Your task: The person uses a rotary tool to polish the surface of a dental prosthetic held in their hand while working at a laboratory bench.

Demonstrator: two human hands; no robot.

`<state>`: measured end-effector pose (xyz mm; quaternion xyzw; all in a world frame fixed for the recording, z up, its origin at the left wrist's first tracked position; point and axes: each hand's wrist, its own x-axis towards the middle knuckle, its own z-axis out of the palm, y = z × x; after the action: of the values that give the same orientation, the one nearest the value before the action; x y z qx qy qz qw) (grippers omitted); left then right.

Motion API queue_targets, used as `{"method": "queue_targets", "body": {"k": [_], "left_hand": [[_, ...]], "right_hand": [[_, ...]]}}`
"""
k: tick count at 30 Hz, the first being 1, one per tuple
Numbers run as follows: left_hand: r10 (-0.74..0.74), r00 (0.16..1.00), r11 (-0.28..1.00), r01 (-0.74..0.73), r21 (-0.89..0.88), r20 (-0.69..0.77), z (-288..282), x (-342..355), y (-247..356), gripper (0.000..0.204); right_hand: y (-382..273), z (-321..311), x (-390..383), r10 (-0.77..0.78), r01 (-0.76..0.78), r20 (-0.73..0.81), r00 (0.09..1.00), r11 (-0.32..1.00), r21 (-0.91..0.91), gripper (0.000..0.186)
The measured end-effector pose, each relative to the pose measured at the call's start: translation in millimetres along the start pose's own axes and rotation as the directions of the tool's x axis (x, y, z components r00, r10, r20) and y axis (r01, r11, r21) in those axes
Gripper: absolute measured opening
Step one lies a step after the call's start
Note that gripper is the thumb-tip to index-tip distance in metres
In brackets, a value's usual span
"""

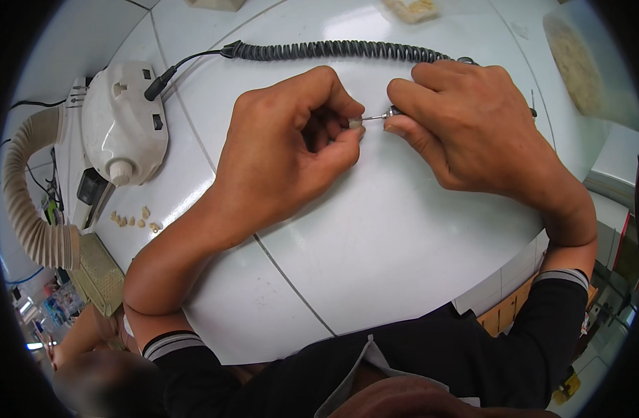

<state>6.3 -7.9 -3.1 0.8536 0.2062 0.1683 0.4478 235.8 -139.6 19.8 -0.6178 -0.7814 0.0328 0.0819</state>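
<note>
A small pale piece [355, 123] is pinched between the thumb and forefinger of the left hand [285, 132], above the white tabletop [375, 265]. By the right hand [466, 125], a rotary handpiece [393, 112] is gripped between thumb and curled fingers, its thin metal bit [373, 118] pointed at the piece; whether the two touch cannot be told. The step in hand is judged to be working the piece with the bit. For the next move, a firm pinch, light pressure and fingertips clear of the bit seem called for. Beyond the hands, a black coiled cable [340, 50] is stretched near a white control unit [124, 125]; loose pale pieces [131, 221] are scattered below the unit.
</note>
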Motion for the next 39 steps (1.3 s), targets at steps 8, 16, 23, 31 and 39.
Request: {"method": "queue_targets", "body": {"k": [8, 16, 23, 31, 39], "left_hand": [[-0.007, 1.0, 1.0, 0.007, -0.002, 0.004, 0.1, -0.3, 1.3, 0.013], [0.015, 1.0, 1.0, -0.015, -0.006, 0.0, -0.8, -1.4, -0.1, 0.013], [-0.032, 0.997, 0.994, 0.025, -0.104, -0.07, -2.6, -5.2, -2.2, 0.018], [0.362, 0.911, 0.926, -0.326, 0.189, -0.2, -4.1, -1.9, -1.0, 0.024], [0.415, 0.905, 0.829, -0.335, 0.448, -0.091, -4.2, 0.0, -4.9, 0.035]], "right_hand": [[-0.5, 2.7, -1.1, -0.002, 0.002, -0.015, 1.0, 1.0, -0.002, 0.024], [3.0, -2.0, -1.7, 0.0, 0.0, -0.009, 1.0, 1.0, 0.014, 0.021], [11.4, -2.3, 0.1, 0.063, -0.051, -0.092, 0.994, 0.991, 0.122, 0.03], [14.2, 8.5, -1.8, 0.132, -0.121, -0.191, 0.973, 0.99, 0.068, 0.033], [15.4, 10.3, -2.2, 0.117, -0.107, -0.198, 0.973, 0.992, 0.061, 0.038]]}}
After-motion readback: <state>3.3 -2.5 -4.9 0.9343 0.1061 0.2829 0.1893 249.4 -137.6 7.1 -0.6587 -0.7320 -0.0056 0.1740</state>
